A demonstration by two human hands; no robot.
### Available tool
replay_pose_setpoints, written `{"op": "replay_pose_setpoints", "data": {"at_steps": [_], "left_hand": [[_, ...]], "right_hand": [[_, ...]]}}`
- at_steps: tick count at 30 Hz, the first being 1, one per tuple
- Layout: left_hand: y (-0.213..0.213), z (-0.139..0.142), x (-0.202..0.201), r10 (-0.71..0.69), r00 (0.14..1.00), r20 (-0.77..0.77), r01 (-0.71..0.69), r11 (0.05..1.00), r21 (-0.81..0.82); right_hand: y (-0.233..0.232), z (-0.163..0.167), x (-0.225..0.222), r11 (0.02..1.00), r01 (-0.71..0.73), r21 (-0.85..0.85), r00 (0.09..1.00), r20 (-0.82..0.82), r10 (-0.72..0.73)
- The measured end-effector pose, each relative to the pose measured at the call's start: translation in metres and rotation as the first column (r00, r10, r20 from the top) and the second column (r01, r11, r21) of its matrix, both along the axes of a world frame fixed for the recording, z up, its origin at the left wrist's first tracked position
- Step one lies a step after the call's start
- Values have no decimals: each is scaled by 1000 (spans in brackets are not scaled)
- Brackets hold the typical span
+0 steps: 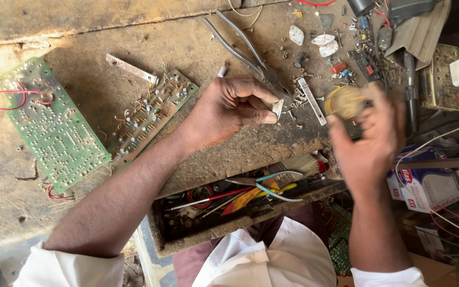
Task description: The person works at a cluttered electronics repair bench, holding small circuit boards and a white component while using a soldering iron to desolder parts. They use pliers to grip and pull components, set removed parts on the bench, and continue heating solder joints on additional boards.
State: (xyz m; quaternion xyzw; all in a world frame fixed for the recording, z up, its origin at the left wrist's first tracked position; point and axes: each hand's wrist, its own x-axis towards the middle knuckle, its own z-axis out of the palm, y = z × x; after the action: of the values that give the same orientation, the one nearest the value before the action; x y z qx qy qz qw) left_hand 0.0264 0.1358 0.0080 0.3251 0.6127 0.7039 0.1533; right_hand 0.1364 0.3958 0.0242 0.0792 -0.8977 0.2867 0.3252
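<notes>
My left hand (229,109) rests on the worn wooden workbench (107,32) and pinches a small pale metal piece (277,108) between thumb and fingers. Just beyond it lie long-nose pliers (243,45) with grey handles. My right hand (370,141) is raised over the bench's right end and holds a round tan coil-like part (345,101); the hand is blurred. A narrow green circuit board with several components (152,117) lies left of my left hand.
A larger green circuit board with a red wire (51,125) lies at the left. An open drawer (240,204) under the bench holds pliers, screwdrivers and a brush. Small parts and screws (341,48) litter the far right. Boxes (426,183) and wires stand right.
</notes>
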Motion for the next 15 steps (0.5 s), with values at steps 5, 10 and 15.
{"op": "replay_pose_setpoints", "data": {"at_steps": [5, 10, 15], "left_hand": [[5, 0, 1, 21, 1000, 0, -21, 1000, 21], [3, 3, 4, 88, 993, -81, -88, 996, -5], [1, 5, 3, 122, 987, -100, -125, 992, -18]], "right_hand": [[-45, 3, 7, 984, -170, -50, 985, -48, 167], [-72, 10, 3, 990, -143, 2, 989, -42, 143], [-84, 9, 1, 989, -123, 82, 992, -28, 125]]}}
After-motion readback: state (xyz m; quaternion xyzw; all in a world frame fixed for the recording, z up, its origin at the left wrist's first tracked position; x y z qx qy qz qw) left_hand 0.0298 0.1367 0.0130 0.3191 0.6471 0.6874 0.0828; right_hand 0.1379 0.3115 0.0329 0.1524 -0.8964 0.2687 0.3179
